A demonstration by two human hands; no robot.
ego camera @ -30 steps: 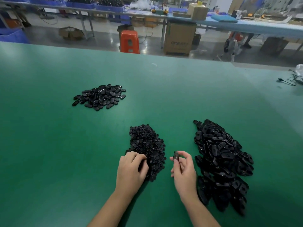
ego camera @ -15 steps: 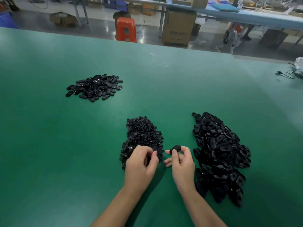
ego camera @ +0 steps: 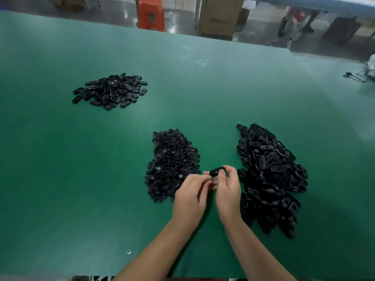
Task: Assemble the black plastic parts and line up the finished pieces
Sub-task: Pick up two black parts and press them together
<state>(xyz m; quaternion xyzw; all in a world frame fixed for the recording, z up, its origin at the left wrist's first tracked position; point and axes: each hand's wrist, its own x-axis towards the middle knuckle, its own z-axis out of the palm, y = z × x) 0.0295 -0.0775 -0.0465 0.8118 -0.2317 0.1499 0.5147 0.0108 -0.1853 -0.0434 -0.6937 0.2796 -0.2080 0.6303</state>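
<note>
While curled, right hand [ego camera: 228, 188] pinches black part [ego camera: 217, 171].

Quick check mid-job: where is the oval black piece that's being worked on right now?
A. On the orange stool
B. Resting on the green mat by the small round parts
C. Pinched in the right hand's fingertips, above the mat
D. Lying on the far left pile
C: the oval black piece sits in the fingertip grip of the right hand, with the left hand close against it.

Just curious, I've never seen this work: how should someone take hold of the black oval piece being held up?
By its long edges, coming from the near side, as the right hand pinches the black oval piece now. It looks flat and elongated, so this likely leaves its face free for the left hand.
</note>
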